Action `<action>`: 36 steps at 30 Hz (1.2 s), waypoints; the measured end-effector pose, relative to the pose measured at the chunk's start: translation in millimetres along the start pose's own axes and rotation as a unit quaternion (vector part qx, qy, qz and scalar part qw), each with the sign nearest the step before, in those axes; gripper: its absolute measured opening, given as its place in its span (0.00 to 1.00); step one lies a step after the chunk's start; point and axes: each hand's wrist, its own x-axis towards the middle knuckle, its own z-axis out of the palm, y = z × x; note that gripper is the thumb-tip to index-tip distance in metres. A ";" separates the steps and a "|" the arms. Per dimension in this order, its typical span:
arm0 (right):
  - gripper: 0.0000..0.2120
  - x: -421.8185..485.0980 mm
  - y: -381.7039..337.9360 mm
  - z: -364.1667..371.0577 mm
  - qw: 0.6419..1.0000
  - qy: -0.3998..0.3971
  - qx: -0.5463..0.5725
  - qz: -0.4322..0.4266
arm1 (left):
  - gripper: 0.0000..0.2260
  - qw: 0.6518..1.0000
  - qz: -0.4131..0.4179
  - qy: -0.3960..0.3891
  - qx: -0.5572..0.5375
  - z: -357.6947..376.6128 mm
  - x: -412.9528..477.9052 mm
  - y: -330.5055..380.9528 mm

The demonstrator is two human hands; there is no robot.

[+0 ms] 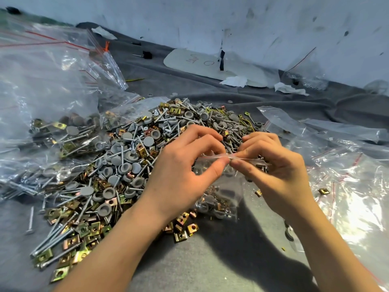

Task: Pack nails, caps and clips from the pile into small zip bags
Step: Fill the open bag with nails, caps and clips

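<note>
Both hands pinched shut on a small zip bag (221,199) at the pile's near edge.
Nearest I saw grey cloth (210,260) w/ loose clips (191,227); then L hand (181,175) and R hand (280,175), thumb + fingers curled tight on the bag's top strip (caps, clips visible inside). Behind lay the pile (130,148) of nails, caps, clips; big clear bags (42,81) at left, wall (252,22) farthest.
</note>
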 end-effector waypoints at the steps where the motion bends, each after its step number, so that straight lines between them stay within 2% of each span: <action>1: 0.04 0.2 -0.2 0.1 1.000 -0.002 0.009 0.003 | 0.07 1.000 0.000 -0.002 -0.008 -0.1 -0.1 0.7; 6: 0.03 1.0 -1.6 -2.6 0.986 0.047 0.127 0.098 | 0.05 0.995 -0.029 0.040 -0.081 -1.6 -0.2 3.2; 9: 0.05 1.0 -4.2 -2.9 0.977 0.043 0.172 0.121 | 0.04 0.996 -0.038 0.034 -0.078 -1.8 0.3 3.7; 19: 0.05 -1.2 -9.2 2.9 0.987 -0.030 0.121 0.102 | 0.03 0.997 -0.033 -0.010 -0.072 -3.0 1.7 3.1; 23: 0.05 -2.1 -7.0 0.8 0.985 -0.018 0.133 0.112 | 0.08 0.997 -0.030 -0.024 -0.060 -1.7 1.6 4.6; 27: 0.08 -1.4 -5.8 0.5 0.984 -0.009 0.130 0.119 | 0.11 0.998 -0.041 -0.001 -0.050 -1.3 1.8 3.6; 36: 0.10 -0.6 -2.6 0.0 0.974 -0.011 0.189 0.127 | 0.12 0.996 -0.053 0.001 -0.078 -1.9 0.6 5.5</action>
